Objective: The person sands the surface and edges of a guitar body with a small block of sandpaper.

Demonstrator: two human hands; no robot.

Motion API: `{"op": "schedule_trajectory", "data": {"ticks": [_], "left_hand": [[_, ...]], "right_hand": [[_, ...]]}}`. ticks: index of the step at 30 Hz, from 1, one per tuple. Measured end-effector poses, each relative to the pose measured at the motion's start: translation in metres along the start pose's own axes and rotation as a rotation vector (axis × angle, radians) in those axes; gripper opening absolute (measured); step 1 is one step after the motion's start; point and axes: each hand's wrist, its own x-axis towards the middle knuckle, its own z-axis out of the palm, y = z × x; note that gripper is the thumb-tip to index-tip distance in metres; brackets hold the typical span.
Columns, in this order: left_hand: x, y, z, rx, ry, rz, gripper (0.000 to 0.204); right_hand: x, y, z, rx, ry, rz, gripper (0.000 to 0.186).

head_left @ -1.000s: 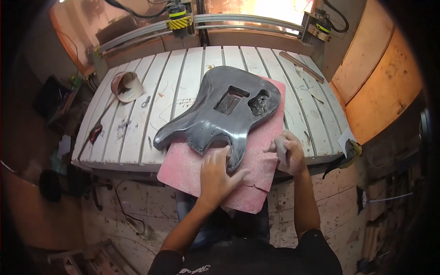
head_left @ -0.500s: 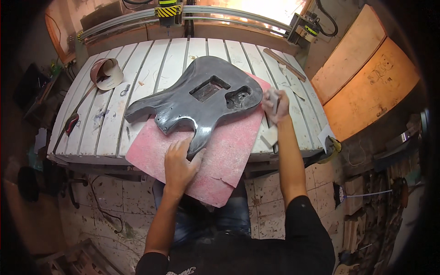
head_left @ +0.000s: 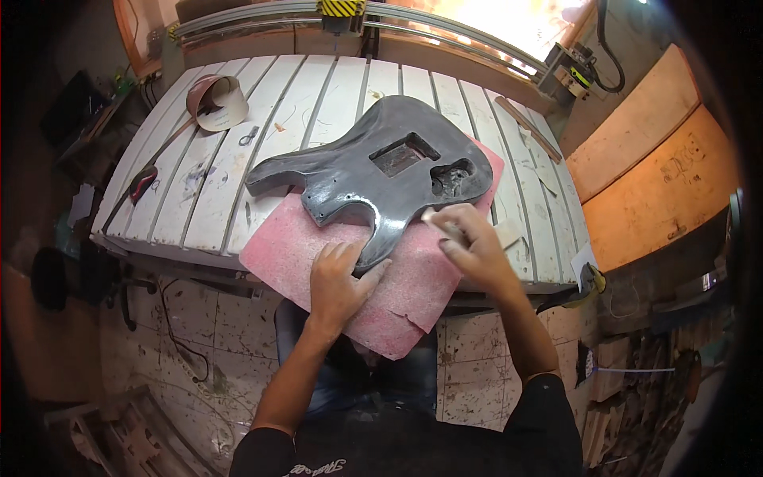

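Observation:
A dark grey electric guitar body (head_left: 437,131) lies with its cavities facing up on a pink foam sheet (head_left: 278,236). Near the front, my left hand (head_left: 338,286) grips the tip of its nearer horn, thumb on one side and fingers on the other. My right hand (head_left: 481,250) is closed around a small pale sanding block (head_left: 447,227), held at the body's near side edge. Much of that block is hidden by my fingers, so I cannot tell whether it touches the edge. Another pale block (head_left: 509,232) rests to the right of my hand.
The foam sheet overhangs the front of a white slatted table (head_left: 208,226). A roll of sandpaper (head_left: 226,107) stands at the back left. A wooden strip (head_left: 528,127) lies at the back right. Behind runs a metal gantry rail (head_left: 445,32); orange-lit boards (head_left: 668,191) lean at the right.
My right hand has come from beside the body's right end toward me, to its near edge, bringing the sanding block. My left hand keeps its grip on the horn. The whole view has shifted slightly.

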Motion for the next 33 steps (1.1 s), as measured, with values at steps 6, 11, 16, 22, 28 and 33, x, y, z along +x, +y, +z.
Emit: {"op": "schedule_trajectory", "data": {"ticks": [6, 11, 16, 22, 28, 33], "left_hand": [[0.002, -0.001, 0.000, -0.014, -0.002, 0.019, 0.047], [-0.002, -0.011, 0.000, 0.018, -0.018, 0.026, 0.044], [0.000, -0.007, 0.003, -0.049, 0.070, 0.066, 0.041], [-0.004, -0.012, 0.004, -0.052, 0.022, 0.040, 0.044], [-0.002, -0.012, 0.003, -0.079, 0.073, 0.048, 0.043], [-0.002, -0.010, 0.003, -0.077, 0.047, 0.043, 0.039]], "right_hand": [[0.028, 0.009, 0.031, -0.406, 0.012, -0.237, 0.035], [0.002, -0.024, 0.065, -0.325, -0.243, -0.429, 0.043], [0.037, 0.011, 0.048, -0.413, 0.001, -0.385, 0.042], [0.024, -0.016, 0.057, -0.340, -0.221, -0.420, 0.043], [0.030, -0.002, 0.052, -0.507, -0.161, -0.347, 0.052], [0.036, -0.004, 0.046, -0.452, -0.218, -0.412, 0.056]]}}
